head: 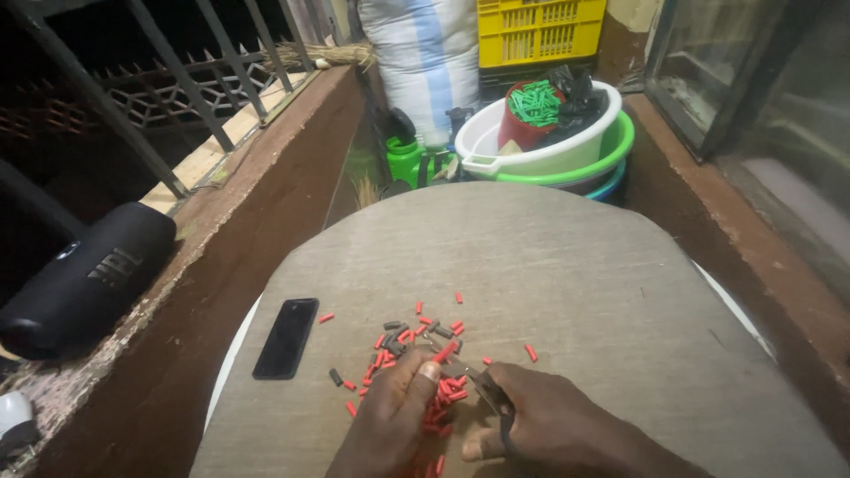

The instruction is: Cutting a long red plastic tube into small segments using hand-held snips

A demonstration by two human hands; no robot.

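The left hand [394, 416] is resting on the near part of the round grey-brown board [567, 265], its thumb and fingers pressed together and pinching one small red plastic sleeve [444, 352]. The sleeve's long axis is running from near-left to far-right, and its free end is pointing toward the far right. The right hand [549, 425] is lying just right of it, closed around a small dark metal tool [489, 392], whose tip is pointing far-left toward the pinched piece. The loose pile of red and dark grey sleeves [407, 354] is lying just beyond and under both hands. A black phone [286, 337] is lying well apart, to the left.
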